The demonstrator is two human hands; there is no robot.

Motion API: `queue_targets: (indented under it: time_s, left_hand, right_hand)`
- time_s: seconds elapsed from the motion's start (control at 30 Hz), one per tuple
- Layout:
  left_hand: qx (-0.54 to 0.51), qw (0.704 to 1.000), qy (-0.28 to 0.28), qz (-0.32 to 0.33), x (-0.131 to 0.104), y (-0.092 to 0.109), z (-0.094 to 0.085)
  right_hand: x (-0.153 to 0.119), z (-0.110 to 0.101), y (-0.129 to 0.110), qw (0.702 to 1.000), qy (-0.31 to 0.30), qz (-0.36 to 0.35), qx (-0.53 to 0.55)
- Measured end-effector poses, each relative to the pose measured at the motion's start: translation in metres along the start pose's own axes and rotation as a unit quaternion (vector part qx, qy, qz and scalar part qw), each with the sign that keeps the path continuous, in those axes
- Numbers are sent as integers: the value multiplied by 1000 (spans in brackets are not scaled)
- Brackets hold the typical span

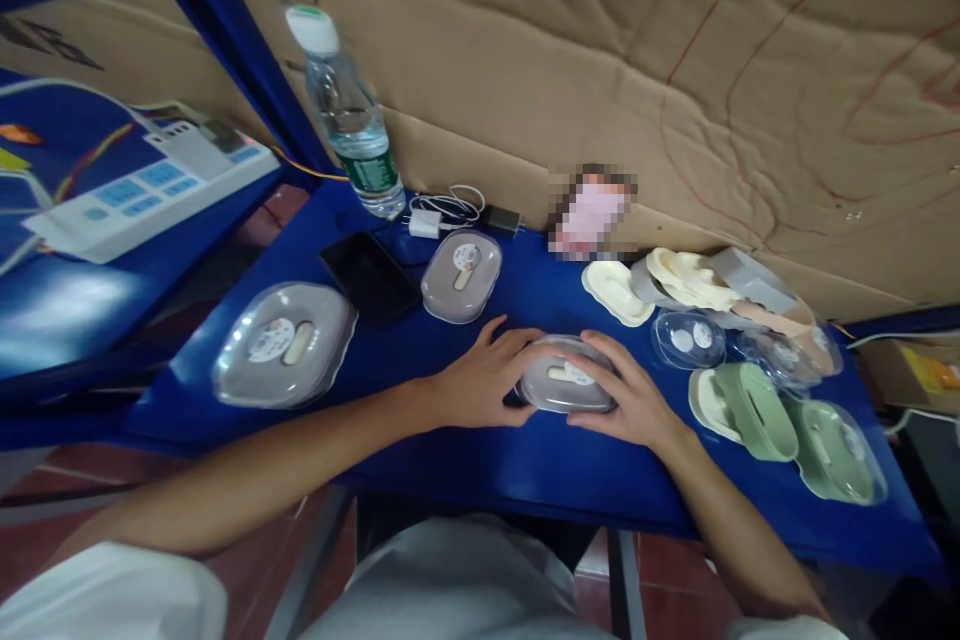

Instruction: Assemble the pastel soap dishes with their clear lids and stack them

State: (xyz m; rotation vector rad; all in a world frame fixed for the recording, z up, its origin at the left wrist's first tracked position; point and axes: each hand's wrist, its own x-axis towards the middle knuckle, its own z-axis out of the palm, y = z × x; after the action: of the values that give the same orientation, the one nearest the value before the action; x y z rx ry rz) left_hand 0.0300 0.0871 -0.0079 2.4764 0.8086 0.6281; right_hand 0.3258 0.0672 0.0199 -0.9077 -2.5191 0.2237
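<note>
At the middle of the blue table, a small container with a clear lid (551, 390) lies between my two hands. It carries a round label and a pale oblong piece on top. My left hand (484, 375) grips its left side, thumb and fingers curled around the edge. From the other side, my right hand (634, 395) holds it with fingers spread over the lid and right rim. A similar lidded container (463, 295) rests just beyond my left hand. Another, larger-looking lidded container (274, 360) sits at the table's left end.
Behind stand a water bottle (352, 120), a black tray-like object (371, 275) and a white charger (425, 223) with cable. Green container parts (757, 410), cream pieces (619, 292) and clear lids (688, 337) crowd the right. Cardboard (525, 50) walls the back; a power strip (150, 185) lies left.
</note>
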Motion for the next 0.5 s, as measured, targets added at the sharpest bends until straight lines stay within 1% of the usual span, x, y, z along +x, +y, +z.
queue_targets:
  time_s: [0.07,0.13,0.17,0.2,0.27,0.3,0.33,0.4,0.43,0.5]
  left_hand:
    - [-5,1000,5,-3,-2,0,0]
    - [-2,1000,4,-6,-2,-1,-1]
    - [3,1000,1,-4,-2,-1,-1]
    - [10,1000,-2,-1,-2,-1,-1]
    - [27,1000,-12,8,-2,-1,-2]
    - [36,999,-16,13,-2,-1,-2]
    - [44,999,-19,16,-2,-1,-2]
    - [56,998,-22,21,-1,-1,-3]
    - [60,998,-23,22,-1,-1,-3]
    - [65,997,-27,21,0,0,-4]
  right_hand:
    - [-1,-14,1,999,28,12,-31]
    - [-6,-37,6,992,65,56,-89]
    - [-10,-52,11,984,94,88,-126]
    - [-14,-68,18,970,131,124,-164]
    - [-24,-103,39,930,214,192,-229]
    - [-28,-120,51,912,246,217,-246]
    - [-32,-136,65,901,263,232,-255]
    - [-38,-162,92,897,252,258,-254]
    - [-41,-171,105,902,234,270,-242]
    - [-44,-182,126,916,192,292,-196]
